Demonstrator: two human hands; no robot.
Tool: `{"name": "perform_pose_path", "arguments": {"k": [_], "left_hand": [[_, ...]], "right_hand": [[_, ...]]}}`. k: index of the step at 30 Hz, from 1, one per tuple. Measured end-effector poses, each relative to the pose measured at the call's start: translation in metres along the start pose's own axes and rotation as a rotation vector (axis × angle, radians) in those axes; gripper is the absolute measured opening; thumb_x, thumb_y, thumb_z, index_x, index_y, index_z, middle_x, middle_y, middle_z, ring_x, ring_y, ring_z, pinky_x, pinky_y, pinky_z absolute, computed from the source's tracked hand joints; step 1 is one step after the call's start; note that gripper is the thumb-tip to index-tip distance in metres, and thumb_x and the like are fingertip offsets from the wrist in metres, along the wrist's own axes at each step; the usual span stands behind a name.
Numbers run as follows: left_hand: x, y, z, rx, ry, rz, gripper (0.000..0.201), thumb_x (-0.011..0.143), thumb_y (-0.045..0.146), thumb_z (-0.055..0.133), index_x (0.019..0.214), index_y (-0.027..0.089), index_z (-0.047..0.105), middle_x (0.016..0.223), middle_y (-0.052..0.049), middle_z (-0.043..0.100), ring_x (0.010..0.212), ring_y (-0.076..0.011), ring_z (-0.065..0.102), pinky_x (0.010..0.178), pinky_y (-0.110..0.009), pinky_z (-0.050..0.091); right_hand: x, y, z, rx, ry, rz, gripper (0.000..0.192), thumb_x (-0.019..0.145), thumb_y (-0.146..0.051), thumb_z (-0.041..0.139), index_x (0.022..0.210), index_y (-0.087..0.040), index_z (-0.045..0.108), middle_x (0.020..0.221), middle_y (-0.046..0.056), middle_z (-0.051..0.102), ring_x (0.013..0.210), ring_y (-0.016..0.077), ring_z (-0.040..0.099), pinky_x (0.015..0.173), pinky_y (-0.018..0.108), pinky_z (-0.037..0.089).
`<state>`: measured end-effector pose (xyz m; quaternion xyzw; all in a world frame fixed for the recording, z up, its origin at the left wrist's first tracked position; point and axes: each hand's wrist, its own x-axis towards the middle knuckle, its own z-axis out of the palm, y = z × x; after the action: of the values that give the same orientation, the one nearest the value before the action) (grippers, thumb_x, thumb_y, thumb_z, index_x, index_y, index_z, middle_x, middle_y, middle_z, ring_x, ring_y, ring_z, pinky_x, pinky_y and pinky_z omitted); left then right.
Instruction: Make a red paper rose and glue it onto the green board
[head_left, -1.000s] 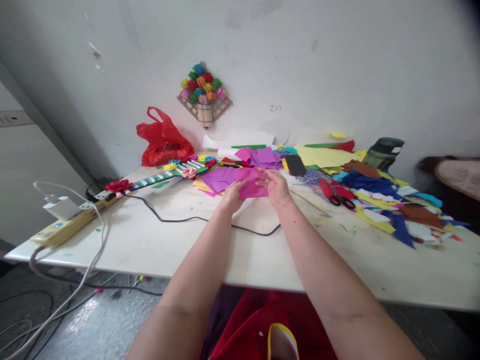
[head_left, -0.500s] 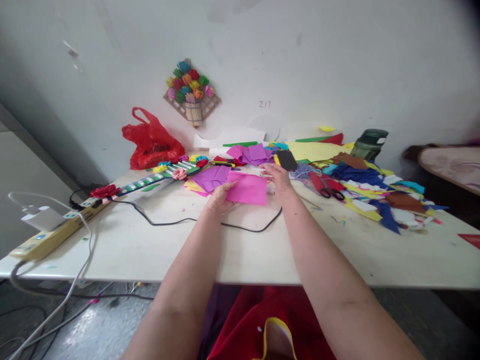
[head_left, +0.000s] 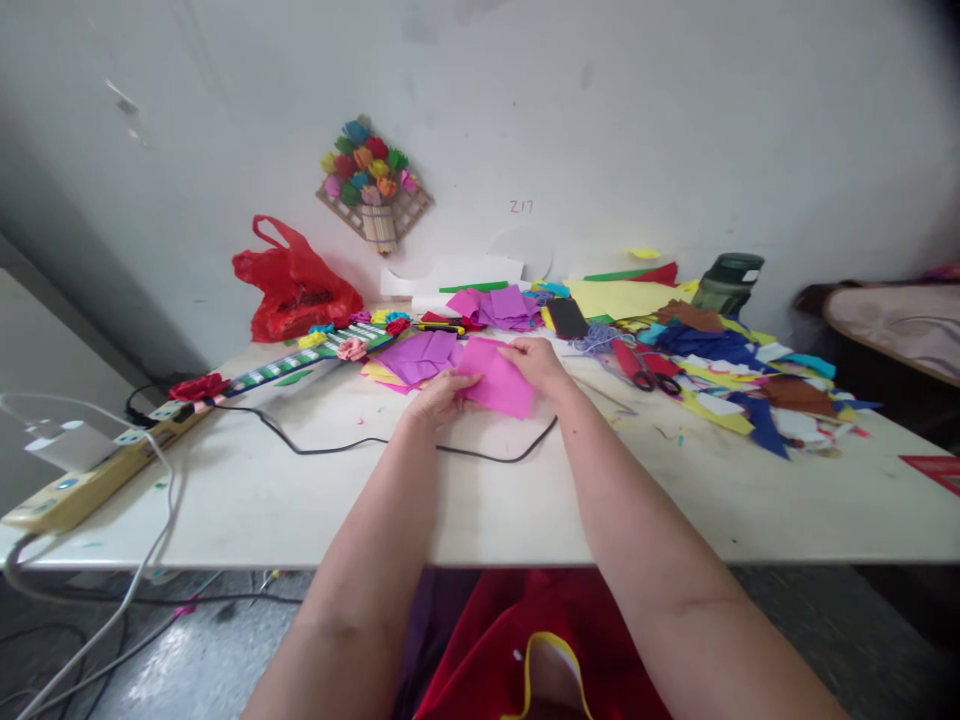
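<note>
Between my two hands is a bright pink sheet of paper (head_left: pixel 496 380), held a little above the table and turned at a slant. My left hand (head_left: pixel 441 396) pinches its left edge, thumb on top. At its upper right edge, my right hand (head_left: pixel 534 362) is closed on the same sheet. Just behind my left hand lies a stack of purple paper (head_left: pixel 421 355) with yellow and pink sheets under it. Farther back are folded purple pieces (head_left: pixel 506 306) and a dark phone-like slab (head_left: pixel 568 319).
Scissors (head_left: pixel 655 378) and a heap of paper scraps (head_left: pixel 750 370) lie right, with a green bottle (head_left: pixel 729 284) behind. A black cable (head_left: pixel 360 443) crosses the table (head_left: pixel 510 520). Left are a power strip (head_left: pixel 82 485), a red bag (head_left: pixel 300 290) and a strip with paper flowers (head_left: pixel 315 352).
My right hand has come down from beside the sheet and closed on its upper right edge. The pink paper has turned from level to slanted. My left hand keeps its hold.
</note>
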<state>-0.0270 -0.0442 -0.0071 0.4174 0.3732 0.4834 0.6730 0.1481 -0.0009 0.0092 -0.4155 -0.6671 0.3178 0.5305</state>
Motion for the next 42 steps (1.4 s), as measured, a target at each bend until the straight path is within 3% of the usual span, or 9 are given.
{"name": "perform_pose_path", "arguments": {"k": [3, 8, 14, 19, 25, 30, 38, 42], "left_hand": [[0.003, -0.001, -0.002, 0.032, 0.036, 0.031, 0.012, 0.069, 0.01, 0.071, 0.078, 0.007, 0.062, 0.063, -0.006, 0.066, 0.055, -0.015, 0.065, 0.057, -0.027, 0.058], [0.009, -0.003, -0.006, 0.048, 0.103, 0.096, 0.017, 0.065, 0.015, 0.076, 0.072, 0.009, 0.061, 0.057, -0.003, 0.063, 0.046, -0.0105, 0.058, 0.049, -0.022, 0.053], [0.012, -0.005, -0.01, 0.126, 0.138, 0.186, 0.033, 0.057, 0.03, 0.083, 0.061, 0.013, 0.055, 0.046, 0.004, 0.052, 0.037, -0.0042, 0.043, 0.037, -0.016, 0.036], [0.01, -0.005, -0.009, 0.173, 0.077, 0.207, 0.036, 0.054, 0.032, 0.083, 0.057, 0.014, 0.053, 0.046, 0.004, 0.049, 0.038, -0.0046, 0.043, 0.038, -0.016, 0.034], [0.008, -0.005, -0.007, 0.145, 0.052, 0.17, 0.032, 0.049, 0.022, 0.084, 0.069, 0.012, 0.06, 0.062, -0.001, 0.061, 0.051, -0.0092, 0.055, 0.051, -0.021, 0.048], [0.008, -0.003, -0.008, 0.103, 0.062, 0.131, 0.023, 0.052, 0.011, 0.075, 0.068, 0.012, 0.06, 0.062, -0.002, 0.061, 0.054, -0.0111, 0.059, 0.057, -0.025, 0.051], [0.009, -0.002, -0.008, 0.094, 0.146, 0.156, 0.016, 0.05, 0.006, 0.059, 0.058, 0.016, 0.049, 0.05, 0.004, 0.051, 0.045, -0.0083, 0.05, 0.046, -0.021, 0.045], [0.009, -0.002, -0.007, 0.053, 0.118, 0.174, 0.019, 0.047, 0.012, 0.057, 0.065, 0.015, 0.054, 0.056, 0.002, 0.055, 0.048, -0.0105, 0.052, 0.047, -0.023, 0.045]], "right_hand": [[-0.002, 0.002, 0.001, 0.111, 0.014, 0.088, 0.039, 0.066, -0.04, 0.066, 0.044, -0.019, 0.041, 0.042, -0.006, 0.034, 0.045, 0.0074, 0.028, 0.046, 0.024, 0.019], [-0.001, 0.008, 0.004, 0.305, 0.038, 0.242, 0.027, 0.067, -0.037, 0.067, 0.053, -0.019, 0.053, 0.048, -0.004, 0.049, 0.048, 0.0102, 0.039, 0.047, 0.025, 0.029], [0.0, 0.012, 0.003, 0.465, 0.018, 0.24, 0.025, 0.064, -0.036, 0.072, 0.056, -0.019, 0.056, 0.046, -0.003, 0.051, 0.05, 0.0129, 0.047, 0.048, 0.025, 0.036], [-0.001, 0.01, 0.001, 0.327, 0.071, 0.235, 0.03, 0.059, -0.037, 0.075, 0.053, -0.018, 0.052, 0.046, -0.006, 0.045, 0.046, 0.0089, 0.04, 0.046, 0.024, 0.03], [-0.001, 0.005, 0.004, 0.137, 0.139, 0.16, 0.03, 0.063, -0.037, 0.066, 0.051, -0.018, 0.047, 0.047, -0.007, 0.038, 0.048, 0.0079, 0.034, 0.048, 0.024, 0.024], [0.0, 0.004, 0.005, 0.025, 0.174, 0.086, 0.03, 0.067, -0.034, 0.06, 0.049, -0.019, 0.042, 0.048, -0.007, 0.032, 0.052, 0.0084, 0.03, 0.051, 0.025, 0.022], [0.001, 0.006, 0.005, -0.095, 0.2, 0.034, 0.033, 0.069, -0.037, 0.056, 0.049, -0.02, 0.037, 0.05, -0.006, 0.029, 0.055, 0.0102, 0.03, 0.054, 0.026, 0.022], [-0.001, 0.003, 0.01, -0.141, 0.193, 0.049, 0.033, 0.07, -0.035, 0.056, 0.048, -0.02, 0.036, 0.049, -0.006, 0.03, 0.054, 0.0105, 0.03, 0.054, 0.026, 0.022]]}}
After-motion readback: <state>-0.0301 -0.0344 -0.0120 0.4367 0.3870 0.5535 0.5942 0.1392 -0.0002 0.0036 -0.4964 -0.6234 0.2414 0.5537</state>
